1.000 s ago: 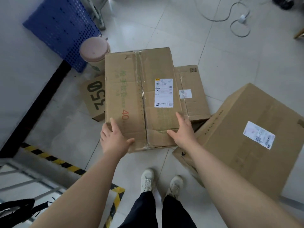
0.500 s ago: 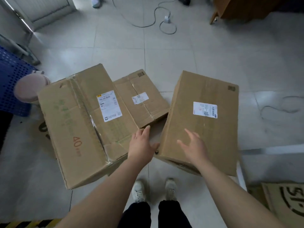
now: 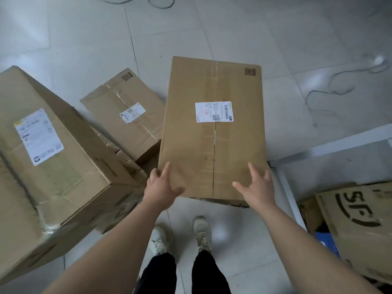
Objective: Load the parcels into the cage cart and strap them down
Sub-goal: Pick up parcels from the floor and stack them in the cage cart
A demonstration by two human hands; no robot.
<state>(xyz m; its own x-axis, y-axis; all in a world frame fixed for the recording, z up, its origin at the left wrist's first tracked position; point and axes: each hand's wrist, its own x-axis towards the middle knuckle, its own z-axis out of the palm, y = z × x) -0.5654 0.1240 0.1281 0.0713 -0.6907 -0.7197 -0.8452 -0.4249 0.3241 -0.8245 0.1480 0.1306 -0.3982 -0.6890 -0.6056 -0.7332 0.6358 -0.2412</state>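
1. Nearest, the person's white shoes (image 3: 180, 234) stand on the tile, just short of the tall parcel (image 3: 212, 128).
2. A second ago both hands were on the large box (image 3: 48, 149); now the left hand (image 3: 161, 187) and right hand (image 3: 256, 187) lie spread at this parcel's near corners, so it looks next to be lifted.
3. Whether the fingers hook under its edge is hidden.
4. The small box (image 3: 125, 115) waits behind.
5. No cage cart is clearly visible; the pale frame (image 3: 331, 148) on the right is cut off.
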